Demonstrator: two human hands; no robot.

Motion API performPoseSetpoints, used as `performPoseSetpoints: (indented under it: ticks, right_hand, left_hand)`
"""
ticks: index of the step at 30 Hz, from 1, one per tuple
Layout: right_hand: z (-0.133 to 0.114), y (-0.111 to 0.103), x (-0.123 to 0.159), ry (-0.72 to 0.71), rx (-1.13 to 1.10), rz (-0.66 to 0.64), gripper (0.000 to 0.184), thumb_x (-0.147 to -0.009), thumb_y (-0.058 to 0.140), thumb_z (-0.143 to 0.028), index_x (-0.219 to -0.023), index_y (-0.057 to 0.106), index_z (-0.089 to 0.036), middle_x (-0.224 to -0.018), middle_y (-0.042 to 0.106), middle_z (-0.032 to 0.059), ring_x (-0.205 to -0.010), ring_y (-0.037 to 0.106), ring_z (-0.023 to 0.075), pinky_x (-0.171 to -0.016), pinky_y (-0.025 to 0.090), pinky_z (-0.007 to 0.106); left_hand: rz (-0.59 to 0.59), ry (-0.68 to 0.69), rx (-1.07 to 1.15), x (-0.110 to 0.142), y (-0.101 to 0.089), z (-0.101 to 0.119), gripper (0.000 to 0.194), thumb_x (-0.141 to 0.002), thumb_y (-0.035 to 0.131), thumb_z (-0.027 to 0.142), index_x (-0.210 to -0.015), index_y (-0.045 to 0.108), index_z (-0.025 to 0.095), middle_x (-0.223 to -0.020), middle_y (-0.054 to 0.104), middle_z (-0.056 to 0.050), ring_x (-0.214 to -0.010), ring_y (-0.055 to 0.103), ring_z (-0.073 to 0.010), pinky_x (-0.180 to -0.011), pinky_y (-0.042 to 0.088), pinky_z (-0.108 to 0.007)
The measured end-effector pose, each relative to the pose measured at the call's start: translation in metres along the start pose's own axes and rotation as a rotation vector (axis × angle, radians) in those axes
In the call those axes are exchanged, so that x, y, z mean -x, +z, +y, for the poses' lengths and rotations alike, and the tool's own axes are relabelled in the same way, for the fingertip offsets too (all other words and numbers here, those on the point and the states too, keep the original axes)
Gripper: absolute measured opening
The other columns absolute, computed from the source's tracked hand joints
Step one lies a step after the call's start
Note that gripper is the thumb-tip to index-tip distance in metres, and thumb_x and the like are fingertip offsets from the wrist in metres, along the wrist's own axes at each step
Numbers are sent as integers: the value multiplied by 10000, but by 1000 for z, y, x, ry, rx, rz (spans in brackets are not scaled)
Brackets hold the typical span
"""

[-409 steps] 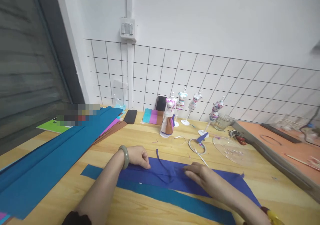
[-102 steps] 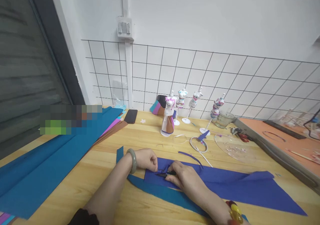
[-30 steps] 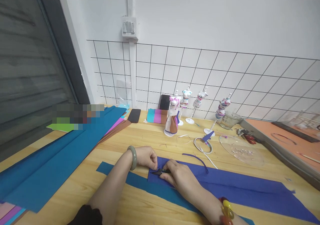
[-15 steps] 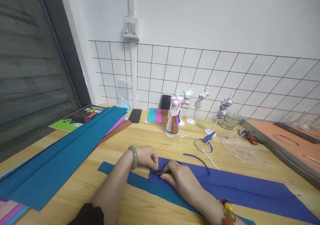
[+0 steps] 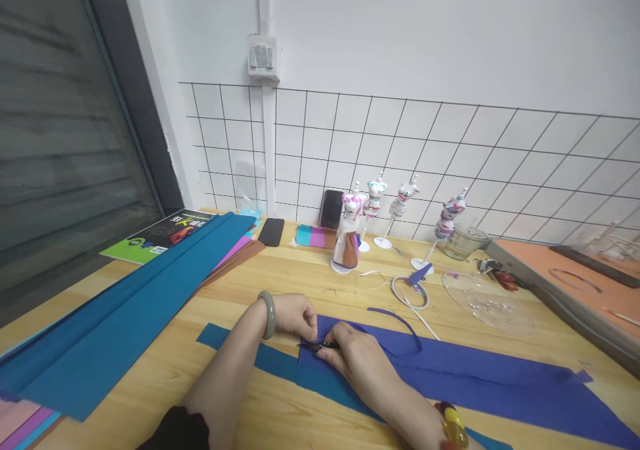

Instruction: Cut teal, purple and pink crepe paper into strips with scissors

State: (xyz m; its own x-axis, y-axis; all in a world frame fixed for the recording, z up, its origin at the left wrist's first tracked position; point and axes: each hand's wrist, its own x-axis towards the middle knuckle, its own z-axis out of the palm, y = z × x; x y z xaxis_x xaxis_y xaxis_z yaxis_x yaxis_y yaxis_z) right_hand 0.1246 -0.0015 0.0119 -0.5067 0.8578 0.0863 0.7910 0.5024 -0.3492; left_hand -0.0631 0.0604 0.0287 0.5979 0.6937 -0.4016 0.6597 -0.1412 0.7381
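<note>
My left hand [image 5: 296, 318], with a green bangle at its wrist, pinches the left end of a blue-violet crepe paper sheet [image 5: 475, 370]. My right hand [image 5: 357, 353] grips small dark scissors [image 5: 315, 346], their blades pointing left over the paper's left end, just below my left fingertips. Whether the blades are apart is hard to make out. Under the sheet's near side runs a teal paper strip [image 5: 280, 365], sticking out to the left. A thin cut blue-violet strip [image 5: 400, 319] curls at the sheet's far edge.
Dress-form figurines [image 5: 349, 227] stand at the back by a phone [image 5: 272, 232]. Tape rolls [image 5: 410, 293], a clear dish of beads [image 5: 487, 303] and a glass bowl [image 5: 465, 243] lie to the right. Folded teal paper [image 5: 135, 317] covers the left side, beside an orange-topped tray [image 5: 565, 263] far right.
My right hand and the scissors have shifted slightly left, toward the paper's left edge. A small flap of blue-violet paper now sticks up near the sheet's right end. My left hand stays put.
</note>
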Motion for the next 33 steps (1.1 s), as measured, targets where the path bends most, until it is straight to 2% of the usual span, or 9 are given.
performPoseSetpoints:
  ticks: [13,18,20,22,23,26,27,30,33]
  right_hand:
    - [-2,0,1,-18,-15,2,138,-857,565,-320,-822,591,-189,-813,677,26,-735,642,189,-628,427,244]
    - [-5,-21,22,-98,-30,-58,129,-837,577,-317,-848,585,-188,-823,652,24,-701,616,180,-620,422,246]
    - [3,-34,33,-108,-109,-78,167,-804,618,-351,-879,580,-206,-855,650,9,-729,607,167,-643,422,231]
    - [20,-46,44,-79,-197,-79,284,-726,692,-407,-911,570,-229,-862,652,-14,-745,600,159,-644,417,211]
    - [32,-51,50,-30,-209,-68,305,-713,701,-406,-929,565,-240,-850,652,-25,-730,596,156,-631,412,210]
    - [73,-61,68,135,-230,25,118,-781,603,-291,-867,555,-226,-786,645,-20,-708,590,158,-634,411,220]
    - [87,-63,74,170,-248,54,74,-810,549,-279,-850,549,-218,-804,650,-7,-736,593,164,-665,417,231]
    - [121,-65,94,271,-270,124,142,-837,478,-326,-828,547,-203,-819,656,26,-773,594,195,-698,428,263]
    - [142,-64,113,364,-286,161,207,-835,466,-380,-791,563,-203,-801,658,33,-759,592,209,-676,439,272]
  left_hand:
    - [20,-1,26,-1,0,-2,70,-595,664,225,-645,684,180,-578,599,42,-549,481,-86,-498,347,-184]
    - [45,0,77,-1,1,-5,93,-565,673,249,-625,682,178,-556,598,42,-536,486,-92,-506,361,-192]
    - [66,8,112,-1,1,-5,104,-555,671,257,-617,679,173,-567,612,34,-550,508,-100,-529,386,-198]
    - [131,16,146,-1,0,-6,117,-549,667,266,-612,672,168,-581,625,27,-568,527,-110,-552,405,-204]
    - [188,18,161,-2,-2,-6,127,-551,665,277,-611,667,165,-586,628,23,-576,533,-114,-559,410,-207]
    - [455,-5,201,-3,-9,-9,176,-575,652,335,-605,642,162,-573,615,20,-569,534,-124,-537,400,-211]
    - [572,-27,213,-3,-13,-12,194,-585,644,354,-601,629,162,-556,603,20,-559,531,-130,-520,391,-214]
    - [982,-132,254,2,-29,-26,213,-625,610,374,-611,601,161,-579,601,-8,-610,556,-166,-523,398,-228]
    - [1382,-256,331,11,-48,-46,245,-721,498,342,-820,590,138,-704,626,-53,-637,581,-181,-517,426,-243]
